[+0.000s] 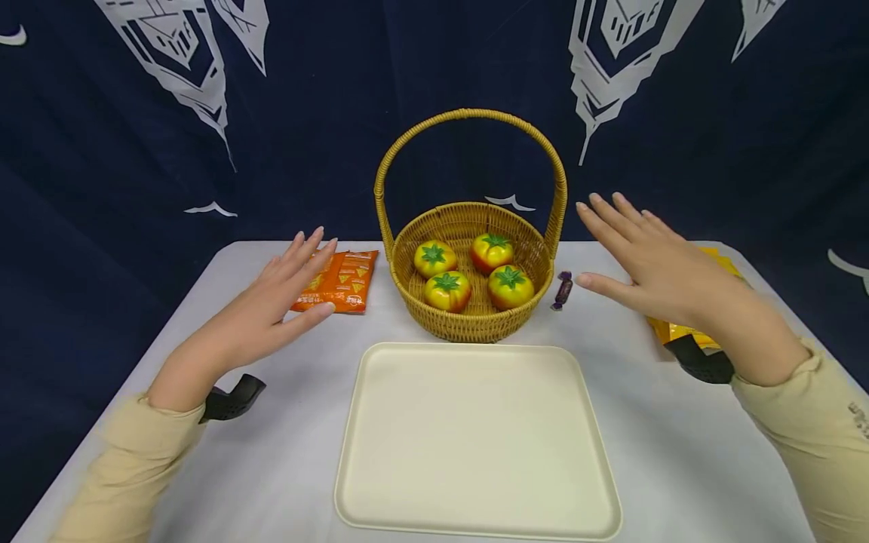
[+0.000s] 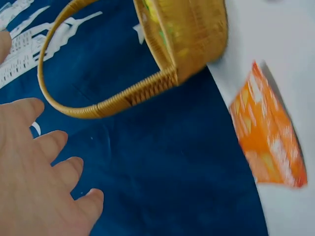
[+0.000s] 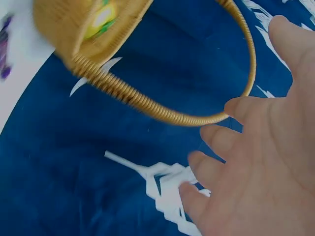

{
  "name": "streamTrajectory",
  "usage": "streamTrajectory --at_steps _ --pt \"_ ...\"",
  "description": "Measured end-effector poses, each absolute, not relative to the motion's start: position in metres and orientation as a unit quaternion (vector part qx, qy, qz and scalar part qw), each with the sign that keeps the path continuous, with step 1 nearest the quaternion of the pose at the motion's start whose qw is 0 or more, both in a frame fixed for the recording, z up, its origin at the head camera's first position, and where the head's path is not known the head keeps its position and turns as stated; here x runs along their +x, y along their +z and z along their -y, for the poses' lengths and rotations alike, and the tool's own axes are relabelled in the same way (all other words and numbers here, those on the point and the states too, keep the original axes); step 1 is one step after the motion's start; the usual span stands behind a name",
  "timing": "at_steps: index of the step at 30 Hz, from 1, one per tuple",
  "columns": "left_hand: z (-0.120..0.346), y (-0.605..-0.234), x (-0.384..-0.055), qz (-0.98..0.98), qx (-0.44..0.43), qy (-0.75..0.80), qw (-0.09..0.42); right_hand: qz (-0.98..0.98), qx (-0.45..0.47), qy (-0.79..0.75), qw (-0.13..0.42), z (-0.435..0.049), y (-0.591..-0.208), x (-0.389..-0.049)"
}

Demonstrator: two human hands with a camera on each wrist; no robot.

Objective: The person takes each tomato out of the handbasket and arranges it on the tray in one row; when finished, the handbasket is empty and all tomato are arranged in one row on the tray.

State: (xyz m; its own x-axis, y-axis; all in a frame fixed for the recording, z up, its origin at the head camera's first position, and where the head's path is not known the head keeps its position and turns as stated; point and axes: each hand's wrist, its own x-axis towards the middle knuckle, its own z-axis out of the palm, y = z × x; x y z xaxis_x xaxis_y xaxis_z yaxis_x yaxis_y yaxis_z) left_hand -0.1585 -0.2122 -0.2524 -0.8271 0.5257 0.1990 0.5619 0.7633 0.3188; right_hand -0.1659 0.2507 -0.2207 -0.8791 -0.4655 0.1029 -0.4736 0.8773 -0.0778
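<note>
Beige cloth, a sleeve (image 1: 115,471), leads on the left to the left hand (image 1: 261,309), which hangs in the air with its fingers outstretched and thumb spread, holding nothing. Nearest to it, an orange snack packet (image 1: 353,280) lies flat on the white counter (image 1: 285,475), partly hidden by the fingers in the head view but apart from them in the left wrist view; it looks light and pliable, so a pinch at one edge should crush it less than a full grip. Next comes the cream tray (image 1: 475,445) at the front, and just behind it the wicker basket (image 1: 468,330) under its tall arched handle (image 1: 468,114), with four tomato-like fruits (image 1: 446,292) inside. Good work around that arch would likely mean coming in from the sides or low through the gap, keeping wrists clear. Right of the basket lies a purple-wrapped candy (image 1: 563,291), small enough to suit a fingertip pinch. Farther right the right hand (image 1: 661,271) hovers, likewise extended, thumb apart, gripping nothing; yellow packaging (image 1: 672,332), partly covered by that arm, calls for a careful approach.
</note>
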Motion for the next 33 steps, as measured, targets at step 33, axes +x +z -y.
streamTrajectory --at_steps 33 --pt "0.199 -0.371 -0.173 0.864 -0.280 -0.386 -0.162 0.819 0.247 0.518 -0.015 -0.209 -0.302 -0.244"
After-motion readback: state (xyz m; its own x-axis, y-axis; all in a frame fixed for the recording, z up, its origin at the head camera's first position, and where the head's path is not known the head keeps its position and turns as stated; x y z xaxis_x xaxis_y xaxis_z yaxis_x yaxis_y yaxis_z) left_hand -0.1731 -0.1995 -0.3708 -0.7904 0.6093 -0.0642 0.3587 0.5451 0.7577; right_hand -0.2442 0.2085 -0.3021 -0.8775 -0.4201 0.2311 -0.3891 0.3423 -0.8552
